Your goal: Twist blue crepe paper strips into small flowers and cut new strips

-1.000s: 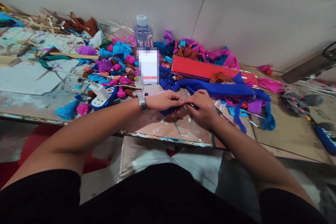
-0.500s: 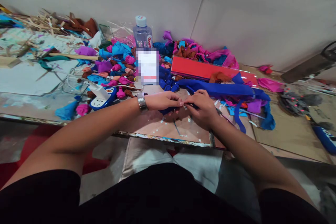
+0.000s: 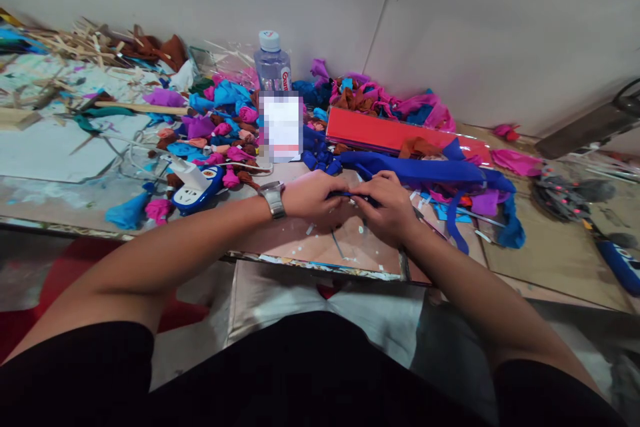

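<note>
My left hand (image 3: 315, 199), with a metal watch (image 3: 274, 200) on its wrist, is closed on a small dark blue strip (image 3: 341, 194). Against it, almost fingertip to fingertip, my right hand (image 3: 384, 207) pinches the same strip. Most of the strip is hidden inside the fingers, and its material is too small to tell. Just beyond my hands a long blue crepe-like band (image 3: 415, 169) lies across the table. Several small blue knotted pieces (image 3: 320, 159) sit behind my left hand.
A phone-like blurred white panel (image 3: 283, 127) leans against a bottle (image 3: 273, 63). Left are a blue power socket (image 3: 193, 193) with cables and many coloured rolled bits (image 3: 240, 153). A red packet (image 3: 395, 133) lies behind the blue band. The table's front edge (image 3: 320, 265) runs near my lap.
My left hand has turned over at the wrist, its back now facing up more, and the blue piece that hung below it is hidden. My right hand has hardly moved.
</note>
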A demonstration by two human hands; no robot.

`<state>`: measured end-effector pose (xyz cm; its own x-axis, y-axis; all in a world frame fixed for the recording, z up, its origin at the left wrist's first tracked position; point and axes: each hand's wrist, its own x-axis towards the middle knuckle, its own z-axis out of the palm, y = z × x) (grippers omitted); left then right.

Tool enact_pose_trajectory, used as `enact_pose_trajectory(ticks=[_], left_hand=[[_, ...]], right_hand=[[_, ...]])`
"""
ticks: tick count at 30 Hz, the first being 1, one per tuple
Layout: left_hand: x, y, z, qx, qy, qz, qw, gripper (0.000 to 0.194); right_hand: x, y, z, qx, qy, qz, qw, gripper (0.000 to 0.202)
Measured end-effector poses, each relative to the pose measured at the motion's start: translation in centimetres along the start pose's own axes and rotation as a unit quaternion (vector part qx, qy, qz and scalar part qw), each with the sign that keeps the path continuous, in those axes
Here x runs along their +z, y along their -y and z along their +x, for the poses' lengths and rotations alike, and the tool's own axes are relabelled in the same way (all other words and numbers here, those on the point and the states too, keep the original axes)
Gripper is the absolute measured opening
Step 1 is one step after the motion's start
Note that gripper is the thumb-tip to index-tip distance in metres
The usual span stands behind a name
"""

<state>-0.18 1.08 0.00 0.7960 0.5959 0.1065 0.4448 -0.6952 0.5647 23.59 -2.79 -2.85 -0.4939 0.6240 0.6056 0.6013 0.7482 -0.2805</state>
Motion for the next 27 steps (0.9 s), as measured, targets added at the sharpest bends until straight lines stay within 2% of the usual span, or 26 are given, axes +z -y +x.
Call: enact_pose_trajectory(ticks=[2,4,8,12,16,18,21,27], left_hand=[[0.18,-0.3,-0.09,0.001,-0.012,0.086,0.996,0.026],[0.34,-0.51,-0.14,-0.004,-0.007,0.127,0.992,0.028],[0.41,-0.65,-0.15,-0.019,-0.011,0.114,0.993,0.029],[0.03,-0.66,-0.14,-0.024,-0.021,0.015,0.999,0.026],[-0.41,-0.41,-0.08,-0.037,0.027,-0.126,0.991,0.027],[-0.43,-0.21,-0.02,-0.054,0.068,-0.23,0.969,0.027],[-0.38,-0.05,0.03,-0.092,0.109,-0.372,0.917,0.026],[-0.4,-0.36,0.0,-0.128,0.11,-0.473,0.865,0.038]], right_hand=[[0.15,-0.04,-0.08,0.012,-0.011,0.005,1.0,0.014],[0.26,-0.05,-0.14,0.019,-0.019,0.013,1.0,0.013],[0.27,0.01,-0.1,0.026,-0.023,0.016,0.999,0.013],[0.05,0.16,0.08,0.009,-0.027,0.021,0.999,0.012],[-0.04,0.23,0.09,-0.004,-0.01,0.017,1.0,0.012],[-0.03,0.17,0.02,-0.004,-0.001,0.016,1.0,0.013],[-0.09,0.05,-0.01,-0.023,-0.003,0.013,1.0,0.014],[-0.31,-0.03,0.12,-0.038,-0.001,0.002,0.999,0.013]])
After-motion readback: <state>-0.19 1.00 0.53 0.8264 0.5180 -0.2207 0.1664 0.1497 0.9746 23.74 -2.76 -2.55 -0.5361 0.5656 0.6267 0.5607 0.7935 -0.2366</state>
